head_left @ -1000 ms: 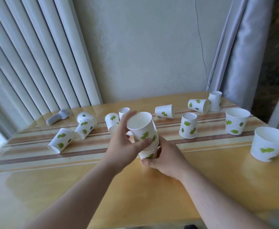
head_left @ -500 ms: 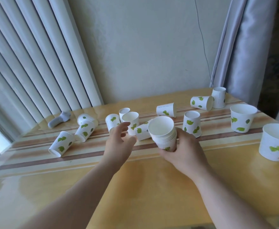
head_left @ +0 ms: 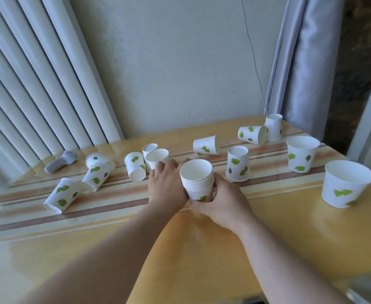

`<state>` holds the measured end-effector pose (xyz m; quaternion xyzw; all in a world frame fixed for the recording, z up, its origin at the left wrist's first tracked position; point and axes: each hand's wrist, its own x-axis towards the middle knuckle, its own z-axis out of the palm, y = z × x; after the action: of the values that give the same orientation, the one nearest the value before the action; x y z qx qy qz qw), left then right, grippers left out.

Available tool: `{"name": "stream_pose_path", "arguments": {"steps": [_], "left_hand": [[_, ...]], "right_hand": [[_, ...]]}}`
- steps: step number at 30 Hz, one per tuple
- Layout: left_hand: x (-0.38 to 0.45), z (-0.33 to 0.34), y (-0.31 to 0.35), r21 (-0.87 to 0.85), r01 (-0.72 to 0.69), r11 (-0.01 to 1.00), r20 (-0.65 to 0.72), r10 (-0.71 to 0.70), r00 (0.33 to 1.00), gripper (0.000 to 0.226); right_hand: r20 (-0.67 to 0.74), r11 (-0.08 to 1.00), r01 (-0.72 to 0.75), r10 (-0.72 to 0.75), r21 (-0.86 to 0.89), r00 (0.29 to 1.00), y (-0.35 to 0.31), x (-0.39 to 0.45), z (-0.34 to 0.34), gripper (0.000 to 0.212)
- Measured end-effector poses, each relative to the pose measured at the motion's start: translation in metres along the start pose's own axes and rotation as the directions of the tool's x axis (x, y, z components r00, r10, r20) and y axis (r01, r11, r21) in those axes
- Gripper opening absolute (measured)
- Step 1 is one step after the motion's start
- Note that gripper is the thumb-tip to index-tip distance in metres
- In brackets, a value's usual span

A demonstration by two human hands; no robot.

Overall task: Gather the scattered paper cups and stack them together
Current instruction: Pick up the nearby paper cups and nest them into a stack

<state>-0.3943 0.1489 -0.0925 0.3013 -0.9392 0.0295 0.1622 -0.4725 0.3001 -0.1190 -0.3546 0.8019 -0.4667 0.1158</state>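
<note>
While right hand (head_left: 221, 201) grips cup stack (head_left: 198, 183), left hand (head_left: 165, 186) hides fingertips; grip perhaps wide.

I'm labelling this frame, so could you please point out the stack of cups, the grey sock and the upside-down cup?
stack of cups (head_left: 198, 186): head view, on the ringed side wall.
grey sock (head_left: 59, 162): head view, mid-length.
upside-down cup (head_left: 238, 165): head view, on its side wall.
</note>
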Motion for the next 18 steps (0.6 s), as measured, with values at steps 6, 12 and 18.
{"name": "stream_pose_path", "arguments": {"steps": [6,12,18], "left_hand": [[-0.009,-0.02,-0.031,-0.608,0.165,0.777,-0.117,-0.293,0.949,0.072],[-0.026,-0.062,-0.011,-0.967,0.016,0.254,-0.084,-0.378,0.922,0.07],[-0.042,-0.043,-0.002,-0.84,0.006,0.543,-0.074,-0.126,0.989,0.065]], "right_hand": [[0.063,0.998,-0.008,0.012,-0.062,0.998,-0.002,-0.002,-0.002,0.06],[0.07,0.998,-0.01,0.014,-0.065,0.997,-0.004,-0.003,-0.002,0.061],[0.066,0.999,-0.013,0.016,-0.044,0.998,-0.005,-0.006,-0.004,0.061]]}}
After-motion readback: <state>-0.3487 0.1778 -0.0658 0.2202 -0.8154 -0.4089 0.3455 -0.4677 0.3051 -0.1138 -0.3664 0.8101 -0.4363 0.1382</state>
